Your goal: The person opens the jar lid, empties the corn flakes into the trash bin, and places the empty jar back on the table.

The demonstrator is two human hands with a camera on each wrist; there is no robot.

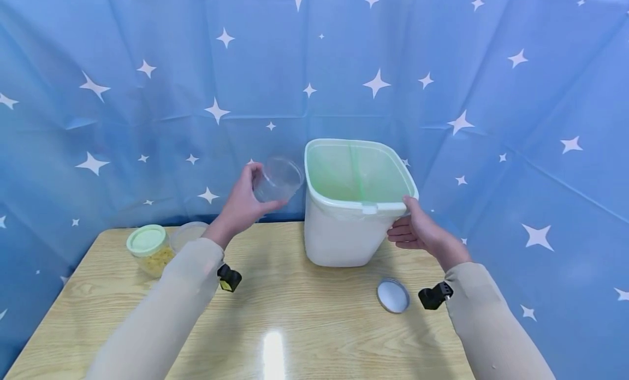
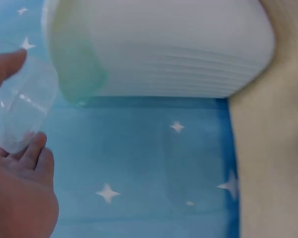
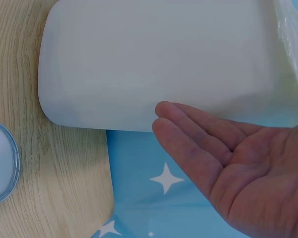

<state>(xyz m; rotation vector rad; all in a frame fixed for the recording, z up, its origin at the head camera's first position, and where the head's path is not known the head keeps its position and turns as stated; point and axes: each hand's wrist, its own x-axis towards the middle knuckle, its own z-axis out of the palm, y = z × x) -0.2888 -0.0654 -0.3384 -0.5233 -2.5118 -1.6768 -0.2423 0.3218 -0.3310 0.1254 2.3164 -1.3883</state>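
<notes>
My left hand (image 1: 243, 202) holds a clear plastic jar (image 1: 279, 179), thumb on one side and fingers on the other. The jar tilts toward a tall white bin (image 1: 344, 232) with a pale green inside, just left of its rim. No contents can be made out in the jar. At the bin's front right corner, my right hand (image 1: 422, 227) rests its thumb on the rim, its fairly straight fingers (image 3: 188, 144) lying along the wall below. In the left wrist view the clear jar (image 2: 27, 106) shows between thumb and fingers.
A jar of yellow pieces with a pale green lid (image 1: 147, 239) stands at the table's left, beside a clear round container (image 1: 188, 235) partly behind my left arm. A round silver-rimmed lid (image 1: 393, 296) lies in front of the bin. A blue starred curtain (image 1: 162, 118) hangs behind.
</notes>
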